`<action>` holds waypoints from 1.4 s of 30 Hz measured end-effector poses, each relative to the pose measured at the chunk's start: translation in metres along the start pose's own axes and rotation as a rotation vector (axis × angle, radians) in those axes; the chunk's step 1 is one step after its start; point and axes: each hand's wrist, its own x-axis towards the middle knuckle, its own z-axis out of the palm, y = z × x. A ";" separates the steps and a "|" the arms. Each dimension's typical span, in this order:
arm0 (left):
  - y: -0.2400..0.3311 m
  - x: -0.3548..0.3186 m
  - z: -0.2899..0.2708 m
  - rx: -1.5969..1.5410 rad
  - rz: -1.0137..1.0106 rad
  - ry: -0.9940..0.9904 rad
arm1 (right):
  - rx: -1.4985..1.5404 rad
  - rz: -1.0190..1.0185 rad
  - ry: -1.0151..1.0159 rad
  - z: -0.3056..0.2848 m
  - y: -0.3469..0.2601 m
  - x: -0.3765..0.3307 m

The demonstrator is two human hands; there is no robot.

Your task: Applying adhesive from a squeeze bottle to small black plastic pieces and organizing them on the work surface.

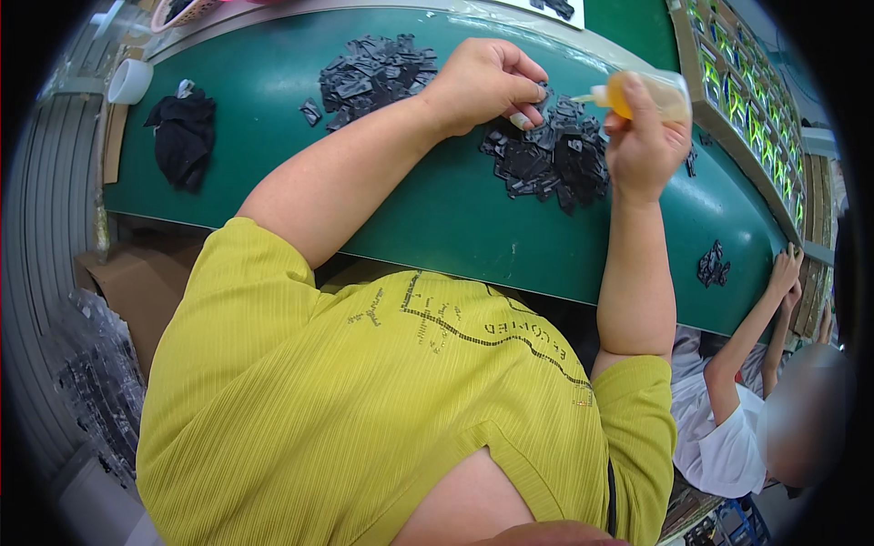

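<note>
My right hand [645, 150] is wrapped round a clear squeeze bottle [672, 96] with amber liquid inside. The bottle lies nearly level, its thin nozzle aimed left toward my other hand. Over the far edge of a pile of black plastic parts [555, 164], my left hand [482, 86] pinches a small dark part between thumb and fingers; most of that part is hidden. Between the nozzle tip and my left fingertips there is a small gap. A second heap of black plastic parts [375, 77] lies left of my left wrist.
The green tabletop [428, 214] bears all this. A black cloth [182, 136] and a white roll [130, 82] are at the left. A small cluster of black parts [714, 265] lies at right, near a co-worker's hands [787, 270]. A partitioned rack [751, 109] borders the far right.
</note>
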 end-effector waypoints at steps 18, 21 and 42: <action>0.054 0.061 -0.099 1.235 0.128 0.591 | 0.096 0.016 0.025 -0.006 -0.002 0.004; 0.061 0.026 -0.092 1.353 -0.127 0.431 | 0.094 0.011 0.038 -0.012 0.000 0.003; 0.003 -0.021 0.001 0.032 -0.121 -0.061 | 0.040 0.011 -0.085 0.001 0.005 -0.007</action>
